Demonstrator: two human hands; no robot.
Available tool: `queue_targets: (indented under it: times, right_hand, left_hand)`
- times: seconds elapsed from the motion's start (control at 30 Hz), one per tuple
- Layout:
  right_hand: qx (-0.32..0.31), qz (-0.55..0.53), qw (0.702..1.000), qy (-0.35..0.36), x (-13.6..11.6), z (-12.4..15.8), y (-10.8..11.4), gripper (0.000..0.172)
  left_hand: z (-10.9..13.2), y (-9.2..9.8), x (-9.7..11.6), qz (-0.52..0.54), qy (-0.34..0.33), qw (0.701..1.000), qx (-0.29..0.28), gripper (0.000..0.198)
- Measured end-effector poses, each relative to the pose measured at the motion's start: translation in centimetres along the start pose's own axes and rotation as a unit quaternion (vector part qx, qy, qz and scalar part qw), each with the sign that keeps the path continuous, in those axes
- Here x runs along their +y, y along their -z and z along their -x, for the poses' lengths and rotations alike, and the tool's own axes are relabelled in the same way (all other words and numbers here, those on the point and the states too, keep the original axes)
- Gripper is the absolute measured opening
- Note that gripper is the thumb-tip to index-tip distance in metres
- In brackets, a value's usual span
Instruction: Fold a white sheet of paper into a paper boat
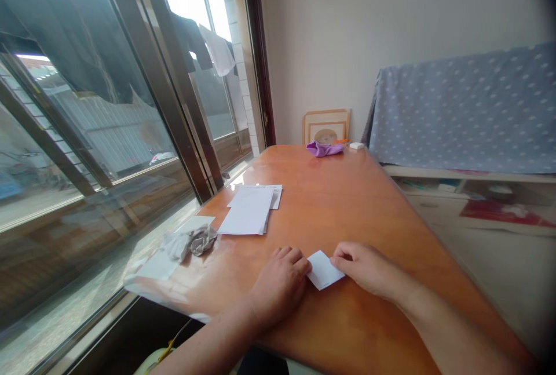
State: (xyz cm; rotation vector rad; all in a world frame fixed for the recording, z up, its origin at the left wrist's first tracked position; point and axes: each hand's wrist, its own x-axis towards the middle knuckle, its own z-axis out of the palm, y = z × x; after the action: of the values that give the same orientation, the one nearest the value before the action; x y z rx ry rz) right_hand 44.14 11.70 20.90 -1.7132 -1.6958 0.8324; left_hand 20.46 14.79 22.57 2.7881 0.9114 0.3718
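Observation:
A small white square of folded paper [322, 271] lies on the wooden table, turned so that its corners point toward and away from me. My left hand [284, 282] rests on the tabletop with curled fingers, closed on the paper's left corner. At the opposite corner, my right hand [358, 266] pinches the paper between thumb and forefinger. The fingertips of my left hand are partly hidden.
Beyond my left hand sits a stack of white paper sheets [247, 213]. A crumpled grey cloth [202, 240] lies at the left edge. Farther back are a purple cloth [324, 149], a small white box [357, 146] and wooden frames [326, 113]. Glass windows [108, 131] border the left.

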Motion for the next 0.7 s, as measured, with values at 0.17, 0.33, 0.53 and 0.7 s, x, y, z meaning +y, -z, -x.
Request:
queue_targets:
  times: [0.17,0.33,0.53,0.7]
  right_hand:
    - [-0.026,0.106,0.988,0.113,-1.5,1.7,1.1,0.008]
    - [-0.049,0.164,0.975,0.144,-2.4,2.6,0.6,0.015]
    - [-0.047,0.187,0.973,0.128,-2.2,2.2,0.2,0.003]
    - [-0.055,0.172,0.976,0.118,-2.3,1.9,0.4,0.019]
  left_hand:
    - [-0.1,-0.2,-0.3,0.005,-0.004,1.000,-0.012,0.011]
    - [-0.4,-0.1,-0.6,0.010,-0.022,1.000,-0.015,0.011]
    - [-0.9,0.1,-1.2,0.045,-0.034,0.998,-0.018,0.015]
    - [-1.5,-0.2,-2.2,0.084,-0.018,0.996,0.003,0.014]
